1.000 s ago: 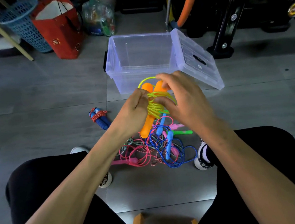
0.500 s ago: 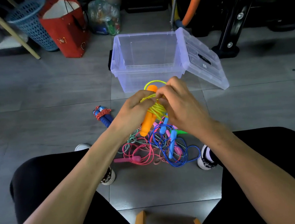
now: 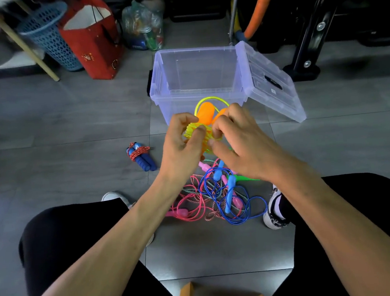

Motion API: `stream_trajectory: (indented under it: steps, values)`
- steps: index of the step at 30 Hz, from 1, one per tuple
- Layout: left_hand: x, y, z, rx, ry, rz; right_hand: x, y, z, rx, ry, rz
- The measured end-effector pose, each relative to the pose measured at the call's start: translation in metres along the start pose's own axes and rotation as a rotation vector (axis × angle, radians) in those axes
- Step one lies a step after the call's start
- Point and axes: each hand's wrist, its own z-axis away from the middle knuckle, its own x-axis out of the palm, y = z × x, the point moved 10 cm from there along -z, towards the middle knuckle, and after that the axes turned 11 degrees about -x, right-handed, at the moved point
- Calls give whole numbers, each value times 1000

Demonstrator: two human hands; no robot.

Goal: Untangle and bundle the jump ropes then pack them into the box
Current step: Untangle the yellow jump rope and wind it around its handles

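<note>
Both hands hold a yellow jump rope with orange handles [image 3: 205, 115] above the floor. My left hand [image 3: 182, 146] grips the coiled yellow cord from the left. My right hand [image 3: 240, 141] pinches the cord from the right, and a yellow loop sticks up behind the handles. Below them a tangle of blue, pink and striped jump ropes [image 3: 219, 195] lies on the floor between my feet. A bundled rope with blue handles and red cord [image 3: 141, 157] lies to the left. The clear plastic box [image 3: 162, 84] stands open just beyond my hands, nothing visible inside.
The box lid [image 3: 270, 82] leans against the box's right side. A red paper bag [image 3: 92, 41], a blue mesh basket [image 3: 47, 35] and a plastic bag of items [image 3: 143, 29] stand at the back left. Black equipment legs [image 3: 307, 43] stand at the back right.
The bundle has tipped so the orange handles now point up toward the box. Both hands have closed in on the yellow coils at its middle.
</note>
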Motion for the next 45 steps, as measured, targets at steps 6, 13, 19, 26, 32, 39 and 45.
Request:
stream_trajectory:
  steps: [6,13,19,26,32,39,45]
  values:
    - [5,-24,-6,-289,-47,2,2,7,-1,100,-28,-79]
    - [12,-35,-9,-412,-153,79,-2,7,7,128,95,-377]
    - [0,-29,-17,-438,-76,286,-2,-4,-2,77,126,-475]
    - [-13,-33,-26,-494,16,357,-3,-17,-1,84,121,-563]
    - [-3,-34,-32,-488,-112,427,-2,-12,4,115,149,-625]
    - [-6,-22,-28,-366,-176,369,1,1,7,124,110,-456]
    - [-15,-11,-22,-253,-192,350,-3,35,20,473,287,-603]
